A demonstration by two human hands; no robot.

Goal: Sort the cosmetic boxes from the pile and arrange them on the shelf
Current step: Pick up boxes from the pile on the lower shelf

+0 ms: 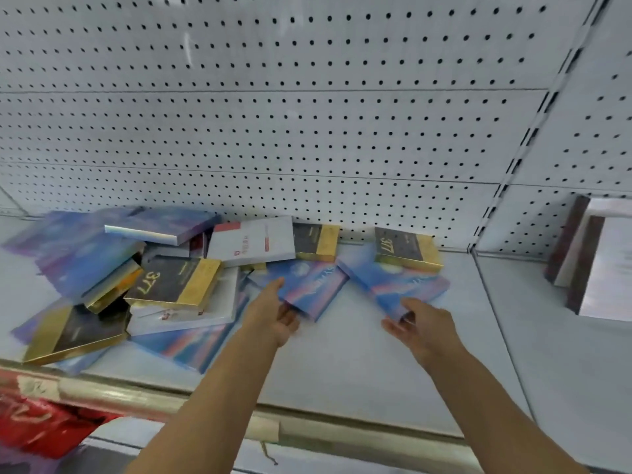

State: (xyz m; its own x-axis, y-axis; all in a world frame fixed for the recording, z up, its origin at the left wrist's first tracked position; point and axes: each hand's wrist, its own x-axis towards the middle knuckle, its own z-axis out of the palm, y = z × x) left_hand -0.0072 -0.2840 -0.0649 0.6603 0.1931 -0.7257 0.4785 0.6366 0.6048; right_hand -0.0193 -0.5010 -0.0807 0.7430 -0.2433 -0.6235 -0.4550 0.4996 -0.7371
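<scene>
A messy pile of cosmetic boxes covers the left half of the white shelf: blue-pink ones, black-and-gold ones marked 377, and white ones with red print. My left hand grips the near end of a blue-pink box lying flat by the pile's right edge. My right hand holds the near corner of a second blue-pink box. On that box's far end rests a black-and-gold box. Motion blur softens both hands.
A white pegboard backs the shelf. A slotted upright divides it from the right bay, where dark-edged white boxes stand. The shelf's front rail runs along the bottom, with red packaging below left.
</scene>
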